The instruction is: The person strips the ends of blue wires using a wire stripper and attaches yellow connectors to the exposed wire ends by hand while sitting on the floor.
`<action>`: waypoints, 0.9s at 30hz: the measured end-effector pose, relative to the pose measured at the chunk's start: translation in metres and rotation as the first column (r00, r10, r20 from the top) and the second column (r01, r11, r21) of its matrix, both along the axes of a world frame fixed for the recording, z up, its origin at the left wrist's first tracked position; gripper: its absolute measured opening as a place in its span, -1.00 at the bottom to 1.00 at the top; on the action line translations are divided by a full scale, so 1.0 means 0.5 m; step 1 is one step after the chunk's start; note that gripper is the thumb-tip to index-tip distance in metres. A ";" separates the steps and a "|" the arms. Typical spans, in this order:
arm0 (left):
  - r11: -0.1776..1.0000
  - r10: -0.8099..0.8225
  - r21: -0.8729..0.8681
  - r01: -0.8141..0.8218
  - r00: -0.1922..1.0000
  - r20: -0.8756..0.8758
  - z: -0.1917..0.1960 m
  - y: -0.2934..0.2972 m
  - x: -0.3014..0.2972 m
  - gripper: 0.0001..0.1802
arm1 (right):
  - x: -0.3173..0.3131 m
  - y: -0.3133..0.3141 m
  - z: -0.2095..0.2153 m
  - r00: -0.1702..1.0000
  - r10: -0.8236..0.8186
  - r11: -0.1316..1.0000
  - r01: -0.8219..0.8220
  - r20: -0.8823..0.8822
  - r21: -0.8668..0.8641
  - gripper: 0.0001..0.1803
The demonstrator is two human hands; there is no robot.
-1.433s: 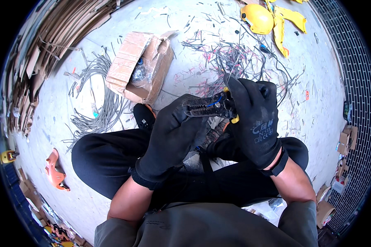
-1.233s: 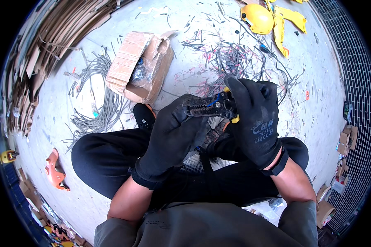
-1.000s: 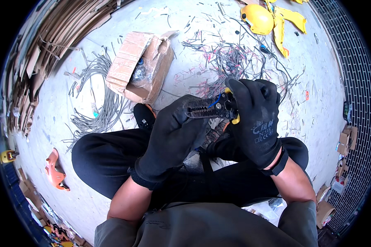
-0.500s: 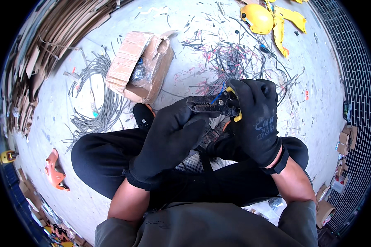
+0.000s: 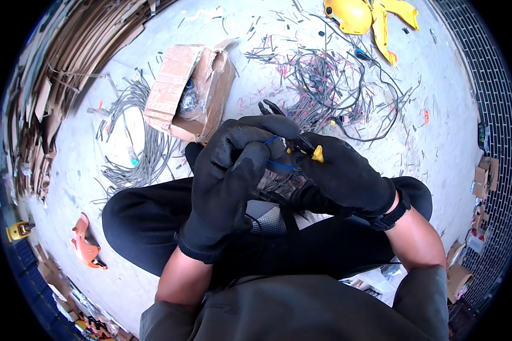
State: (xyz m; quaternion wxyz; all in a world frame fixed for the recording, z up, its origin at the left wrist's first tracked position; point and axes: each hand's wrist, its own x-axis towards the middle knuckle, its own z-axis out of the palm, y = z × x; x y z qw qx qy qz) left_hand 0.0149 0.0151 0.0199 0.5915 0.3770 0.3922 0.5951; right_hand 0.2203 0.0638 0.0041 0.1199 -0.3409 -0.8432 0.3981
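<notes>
At the left edge of the frame, a small yellow object (image 5: 19, 231) was seen, and above it, in the upper left, a tall stack of flattened cardboard (image 5: 60, 79) was shown on the pale floor. An orange curved part (image 5: 84, 248) was seen in the lower left. To its right, a bundle of grey cables (image 5: 144, 149) was spread in a curve, with a folded knee in dark trousers (image 5: 145, 227) just below. In the upper centre-left, a torn cardboard box (image 5: 166, 85) was shown with clear plastic wrap visible inside.

Near the centre, the gloved left hand (image 5: 224, 179) was raised with the fingers curled and the thumb bent, just beside the right hand. A thin blue wire (image 5: 280, 165) was seen between the two hands, running from the left thumb toward the right; whether it was pinched by the left fingers cannot be told, as the contact was hidden. Black pliers with yellow handles (image 5: 318, 153) were clasped in the gloved right hand (image 5: 341, 173), their black tips pointed to the upper left beyond the left forefinger. A dark band (image 5: 396, 211) was worn at the right wrist.

Above the right hand, a tangled heap of cable offcuts (image 5: 324, 85) was strewn. A rounded yellow shell (image 5: 350, 16) was partly cut off by the upper edge. At the right, small cartons (image 5: 481, 179) were lined along a dark brick-patterned wall (image 5: 483, 74).
</notes>
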 end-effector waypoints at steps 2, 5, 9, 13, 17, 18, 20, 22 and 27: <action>1.000 0.015 -0.021 -0.014 0.999 0.035 -0.007 0.000 0.003 -0.71 | -0.007 0.000 0.014 0.999 0.031 0.999 -0.031 0.020 0.013 -0.73; 1.000 0.004 0.026 -0.004 1.000 0.011 -0.028 0.003 -0.004 -0.75 | -0.010 -0.010 0.009 0.998 0.053 0.998 -0.053 0.014 0.035 -0.72; 0.999 0.001 0.032 -0.003 0.999 0.049 -0.038 0.006 -0.002 -0.76 | -0.012 -0.019 -0.018 0.995 0.102 0.962 -0.093 -0.020 0.255 -0.74; 0.999 0.022 -0.033 -0.024 0.998 -0.051 -0.024 0.005 -0.005 -0.72 | -0.019 -0.034 -0.014 0.995 -0.029 0.995 0.039 -0.100 0.094 -0.72; 0.997 0.076 -0.013 -0.081 0.972 -0.223 -0.014 0.001 0.002 -0.72 | -0.022 -0.043 -0.026 0.994 -0.041 0.984 0.059 -0.106 0.170 -0.67; 0.999 0.037 -0.019 -0.039 0.995 -0.090 -0.016 0.003 -0.006 -0.74 | -0.021 -0.041 -0.028 0.995 -0.014 0.972 0.036 -0.096 0.234 -0.66; 0.999 0.028 -0.044 -0.027 0.999 0.025 -0.011 0.003 -0.008 -0.77 | -0.020 -0.033 -0.019 0.997 0.015 0.960 0.009 -0.080 0.281 -0.66; 0.992 0.085 -0.094 -0.087 0.996 -0.019 0.004 0.002 0.002 -0.77 | -0.031 -0.028 0.000 0.986 -0.126 0.992 0.128 -0.105 0.014 -0.68; 0.995 -0.002 -0.095 -0.001 0.999 -0.032 0.003 0.002 -0.020 -0.81 | -0.036 -0.025 0.009 0.966 -0.252 0.951 0.236 -0.059 -0.200 -0.72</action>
